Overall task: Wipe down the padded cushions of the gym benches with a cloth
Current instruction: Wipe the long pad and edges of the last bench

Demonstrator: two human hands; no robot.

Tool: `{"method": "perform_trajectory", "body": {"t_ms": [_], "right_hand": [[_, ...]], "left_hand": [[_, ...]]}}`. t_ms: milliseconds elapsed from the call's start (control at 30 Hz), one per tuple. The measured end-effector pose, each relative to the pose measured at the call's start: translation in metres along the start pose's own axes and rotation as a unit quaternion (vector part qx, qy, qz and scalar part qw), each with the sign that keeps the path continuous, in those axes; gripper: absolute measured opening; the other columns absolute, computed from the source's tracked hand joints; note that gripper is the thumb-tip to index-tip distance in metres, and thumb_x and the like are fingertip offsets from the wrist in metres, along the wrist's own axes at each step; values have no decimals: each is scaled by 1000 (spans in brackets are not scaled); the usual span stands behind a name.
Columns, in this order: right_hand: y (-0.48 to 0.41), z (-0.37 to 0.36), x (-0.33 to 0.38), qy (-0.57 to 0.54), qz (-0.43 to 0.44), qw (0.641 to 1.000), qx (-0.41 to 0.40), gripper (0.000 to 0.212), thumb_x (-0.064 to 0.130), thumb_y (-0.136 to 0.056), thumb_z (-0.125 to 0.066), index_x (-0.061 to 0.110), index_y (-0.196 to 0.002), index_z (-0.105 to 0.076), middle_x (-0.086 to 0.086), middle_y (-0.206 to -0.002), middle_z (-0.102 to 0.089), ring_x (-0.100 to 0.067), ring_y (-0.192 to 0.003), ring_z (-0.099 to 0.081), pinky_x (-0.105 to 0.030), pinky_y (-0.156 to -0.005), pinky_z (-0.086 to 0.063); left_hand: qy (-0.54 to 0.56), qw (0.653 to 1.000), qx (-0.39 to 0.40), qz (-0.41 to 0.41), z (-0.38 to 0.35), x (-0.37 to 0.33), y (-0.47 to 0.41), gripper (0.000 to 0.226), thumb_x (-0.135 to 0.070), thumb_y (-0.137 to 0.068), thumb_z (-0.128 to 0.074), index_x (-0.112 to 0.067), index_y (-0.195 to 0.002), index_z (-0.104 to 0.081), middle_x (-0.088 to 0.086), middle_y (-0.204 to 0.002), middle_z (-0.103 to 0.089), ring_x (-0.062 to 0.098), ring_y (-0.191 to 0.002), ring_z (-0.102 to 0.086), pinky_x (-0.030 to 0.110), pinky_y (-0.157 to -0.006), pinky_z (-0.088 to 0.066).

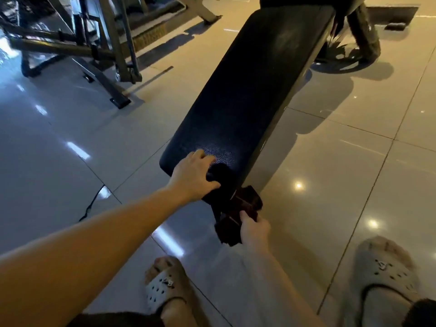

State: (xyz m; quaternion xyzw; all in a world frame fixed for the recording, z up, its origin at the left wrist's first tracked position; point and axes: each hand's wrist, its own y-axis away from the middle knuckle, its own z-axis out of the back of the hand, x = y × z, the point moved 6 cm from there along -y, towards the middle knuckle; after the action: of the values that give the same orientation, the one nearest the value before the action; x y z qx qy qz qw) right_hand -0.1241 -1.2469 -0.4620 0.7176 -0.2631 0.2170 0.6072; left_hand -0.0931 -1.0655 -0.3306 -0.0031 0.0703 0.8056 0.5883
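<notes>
Your left hand (194, 177) grips the bunched top of the dark cloth (245, 204) against the near end of the bench cushion (247, 90), thumb hooked round it. Your right hand (253, 230) is clenched on the cloth's hanging end, just below the cushion edge.

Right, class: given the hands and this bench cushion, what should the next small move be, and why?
Probably push the left hand and its dark cloth away along the cushion: they sit at its near end, with the full length ahead. The right hand grips a dark reddish piece below that end.
</notes>
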Motion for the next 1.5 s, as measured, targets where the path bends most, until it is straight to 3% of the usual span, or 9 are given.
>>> {"method": "perform_trajectory", "body": {"t_ms": [133, 333, 467, 567, 900, 1067, 1167, 1333, 1500], "right_hand": [[-8, -23, -4, -78, 41, 996, 13, 9, 19, -95, -71, 21, -104, -70, -9, -98, -75, -29, -90, -75, -53, -84, -61], [-25, -35, 22, -55, 93, 994, -6, 16, 17, -95, -70, 31, -90, -66, -6, -94, -73, -26, -89, -73, -54, -86, -61], [-34, -34, 35, -33, 135, 990, -11, 11, 18, -99, -65, 28, -95, -67, -4, -92, -73, -21, -87, -73, -51, -84, -62], [-20, -39, 3, -17, 72, 997, 0, 19, 21, -99, -65, 38, -95, -59, -3, -101, -70, -22, -95, -70, -52, -92, -58], [-17, -39, 5, -20, 54, 998, -10, 7, 17, -100, -63, 21, -105, -65, -7, -99, -70, -24, -93, -71, -45, -87, -60], [-35, -38, 37, -31, 124, 992, -18, 8, 19, -102, -60, 26, -102, -64, 1, -95, -69, -16, -90, -70, -37, -82, -60], [-28, -38, 21, -17, 62, 998, -9, 14, 19, -102, -60, 15, -113, -67, -5, -97, -70, -22, -91, -71, -48, -87, -60], [-40, -39, 50, -57, 119, 991, -23, 6, 23, -102, -60, 24, -98, -65, -5, -93, -71, -21, -84, -72, -43, -72, -63], [-33, -37, 15, -14, 45, 999, -22, 10, 20, -100, -62, 24, -109, -65, -6, -103, -70, -24, -96, -70, -44, -88, -58]], "left_hand": [[-132, 983, 41, -117, -3, -8, -35, 116, -69, -74, -76, -23, -163, -16, 8, -167, -16, 29, -152, -18, 47, -123, -21], [-179, 967, 95, -153, -12, -13, -50, 122, -73, -75, -72, -25, -163, -3, 4, -171, 2, 26, -156, -4, 43, -125, -8], [-178, 967, 84, -163, -12, -14, -53, 124, -73, -72, -73, -24, -163, -6, 5, -170, -1, 28, -155, -9, 45, -125, -14], [-174, 967, 82, -169, -12, -15, -52, 123, -72, -72, -74, -22, -163, -9, 7, -170, -3, 29, -154, -10, 47, -124, -18], [-177, 965, 90, -173, -10, -18, -51, 122, -72, -73, -73, -20, -163, -10, 10, -169, -4, 30, -153, -11, 48, -122, -24], [-180, 965, 89, -169, -11, -17, -51, 122, -72, -72, -74, -20, -163, -11, 10, -169, -6, 31, -153, -12, 49, -122, -24], [-168, 968, 87, -167, -10, -17, -49, 122, -70, -72, -75, -21, -163, -11, 9, -169, -5, 29, -153, -11, 49, -122, -24], [-177, 966, 93, -165, -10, -20, -52, 122, -71, -74, -73, -21, -163, -7, 9, -169, -1, 30, -154, -8, 48, -123, -21], [-172, 967, 97, -160, -8, -22, -48, 122, -69, -74, -75, -21, -163, -8, 9, -169, -2, 30, -154, -9, 48, -123, -22]]}}
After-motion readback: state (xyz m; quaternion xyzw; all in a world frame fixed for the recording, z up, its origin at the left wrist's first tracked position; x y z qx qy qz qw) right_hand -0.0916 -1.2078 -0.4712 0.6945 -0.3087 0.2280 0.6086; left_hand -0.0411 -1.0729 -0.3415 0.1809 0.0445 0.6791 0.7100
